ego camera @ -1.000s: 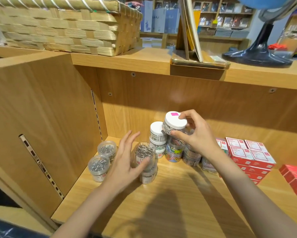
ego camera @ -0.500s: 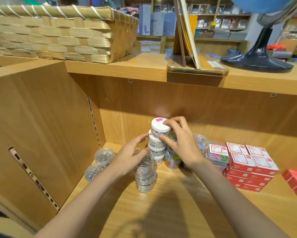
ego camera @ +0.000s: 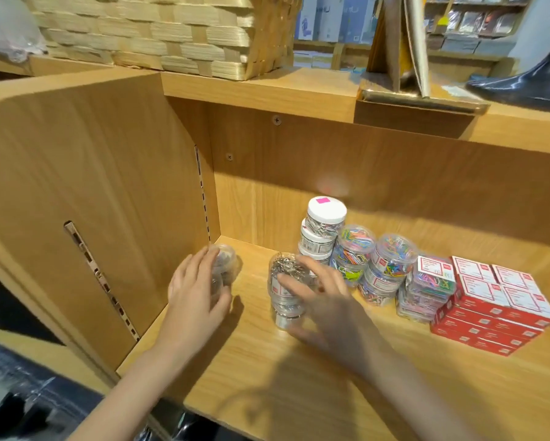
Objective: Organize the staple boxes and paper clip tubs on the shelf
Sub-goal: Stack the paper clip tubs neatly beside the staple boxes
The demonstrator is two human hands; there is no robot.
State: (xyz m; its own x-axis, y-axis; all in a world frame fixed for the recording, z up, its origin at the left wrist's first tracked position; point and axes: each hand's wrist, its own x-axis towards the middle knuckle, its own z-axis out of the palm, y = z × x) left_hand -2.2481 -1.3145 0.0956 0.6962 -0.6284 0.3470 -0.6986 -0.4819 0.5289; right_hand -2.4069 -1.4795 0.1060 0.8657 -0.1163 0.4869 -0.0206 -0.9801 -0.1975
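Both of your hands have dropped off that tall white-lidded stack since half a second ago, so the white-lidded tub [ego camera: 326, 214] with the pink sticker is now sitting on top by itself, right against the back panel.

Your left hand [ego camera: 197, 300] is reaching over the clear tubs of silver clips [ego camera: 224, 265] in the back left corner. Fingers are looking fairly straight and close together, lying over the near tub, but it's blurry and I can't tell if you're actually gripping it or just touching it.

Your right hand [ego camera: 327, 310] is smeared with motion too. Fingers are spread and loose, coming around the right side of the clear silver-clip stack [ego camera: 284, 288] in the middle. Looks like touching at most, not a real hold yet, as far as I can tell.

Progress-wise, I'd say you're getting there. The colored paper clip tubs [ego camera: 375, 265] are sitting stacked in a row just right of the white-lid stack, and the red staple boxes [ego camera: 496, 300] are already squared up in a neat block further right on the shelf [ego camera: 299, 386]. What's left, I reckon, is pulling those loose silver tubs on the left in with the rest.
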